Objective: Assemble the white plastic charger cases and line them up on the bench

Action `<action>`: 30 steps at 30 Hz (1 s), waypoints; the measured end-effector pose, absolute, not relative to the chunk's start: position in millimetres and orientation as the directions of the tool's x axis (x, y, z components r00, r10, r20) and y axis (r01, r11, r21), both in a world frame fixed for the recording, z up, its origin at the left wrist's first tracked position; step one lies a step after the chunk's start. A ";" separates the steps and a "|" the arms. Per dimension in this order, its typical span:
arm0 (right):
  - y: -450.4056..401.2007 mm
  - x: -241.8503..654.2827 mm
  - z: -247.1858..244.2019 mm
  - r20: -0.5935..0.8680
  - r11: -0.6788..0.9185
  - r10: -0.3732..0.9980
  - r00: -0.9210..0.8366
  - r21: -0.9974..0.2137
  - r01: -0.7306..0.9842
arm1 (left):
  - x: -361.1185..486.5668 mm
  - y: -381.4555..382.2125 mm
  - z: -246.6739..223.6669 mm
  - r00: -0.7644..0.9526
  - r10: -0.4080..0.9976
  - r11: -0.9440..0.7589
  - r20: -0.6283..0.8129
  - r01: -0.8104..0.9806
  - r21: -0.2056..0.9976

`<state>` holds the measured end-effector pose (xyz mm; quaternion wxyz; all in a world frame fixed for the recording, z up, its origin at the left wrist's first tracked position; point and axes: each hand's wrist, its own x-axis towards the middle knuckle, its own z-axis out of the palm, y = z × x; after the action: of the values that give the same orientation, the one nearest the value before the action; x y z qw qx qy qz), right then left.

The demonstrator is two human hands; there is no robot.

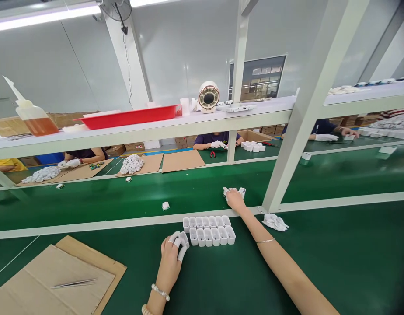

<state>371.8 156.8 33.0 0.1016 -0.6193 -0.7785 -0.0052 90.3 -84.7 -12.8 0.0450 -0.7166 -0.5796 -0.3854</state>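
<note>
My left hand [172, 253], with white finger cots on its fingers, is closed around a small white plastic housing [184, 239] at the left end of the front row. Two rows of similar open-topped white housings [216, 236] stand close together on the green table, to the right of that hand. My right hand [235, 199] is stretched out over the green conveyor belt, also in finger cots. Its fingers are curled at a white housing [242, 191] that shows beside the knuckles. The fingertips there are partly hidden.
A white frame post [283, 144] rises right of my right arm, near a crumpled white glove [275, 222]. Tweezers [74, 283] lie on cardboard [34, 280] at left. A small white part [165, 205] sits on the belt. Co-workers' gloved hands [218, 144] are across it.
</note>
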 end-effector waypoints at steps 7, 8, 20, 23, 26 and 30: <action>157.8 387.6 33.7 0.041 0.249 0.968 -0.248 -0.284 0.926 | 95.2 -97.5 18.5 -0.048 0.841 -0.352 0.540 0.709 0.612; 156.9 391.3 34.5 0.027 0.252 0.966 -0.257 -0.312 0.916 | 95.7 -99.6 23.9 -0.072 0.849 -0.346 0.524 0.674 0.653; 104.7 351.8 88.1 0.165 0.475 0.840 -0.517 -0.683 0.554 | 95.3 -116.5 31.6 -0.166 0.815 -0.406 0.555 0.520 0.752; 57.9 327.8 109.7 0.216 0.546 0.761 -0.612 -0.723 0.424 | 92.4 -119.5 33.0 -0.163 0.822 -0.397 0.546 0.524 0.753; 8.1 311.9 121.7 0.228 0.606 0.627 -0.745 -0.744 0.282 | 90.4 -121.2 36.6 -0.143 0.807 -0.427 0.573 0.530 0.733; -29.6 302.9 119.7 0.293 0.707 0.515 -0.806 -0.677 0.206 | 89.3 -124.4 43.1 -0.040 0.793 -0.471 0.608 0.593 0.653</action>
<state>302.9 -29.6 119.7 0.2376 -0.2018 -0.8926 0.3256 89.3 -124.4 43.1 -0.0975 -0.6861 -0.5050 -0.5146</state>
